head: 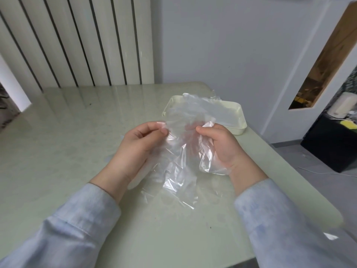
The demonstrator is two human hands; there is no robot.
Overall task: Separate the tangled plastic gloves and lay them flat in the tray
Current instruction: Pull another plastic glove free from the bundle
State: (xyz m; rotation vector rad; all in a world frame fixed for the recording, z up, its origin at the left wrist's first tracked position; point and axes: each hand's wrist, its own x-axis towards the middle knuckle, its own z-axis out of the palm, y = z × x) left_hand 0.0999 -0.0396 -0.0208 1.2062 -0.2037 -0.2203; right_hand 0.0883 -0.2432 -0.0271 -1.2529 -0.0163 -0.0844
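A crumpled bundle of clear plastic gloves (179,151) hangs between both hands above the pale green table (67,151). My left hand (135,149) pinches its upper left edge between thumb and fingers. On the right side my right hand (218,146) grips the plastic, with film draped over the palm. The upper part of the plastic rises in front of the cream tray (240,122), which sits on the table just beyond my hands. The lower end trails down onto the tabletop. How many gloves are in the bundle is unclear.
The table's right edge (289,171) runs close beside the tray, with grey floor below. A black cabinet (332,146) stands at the right. A ribbed white panel (77,41) and a plain wall rise behind the table.
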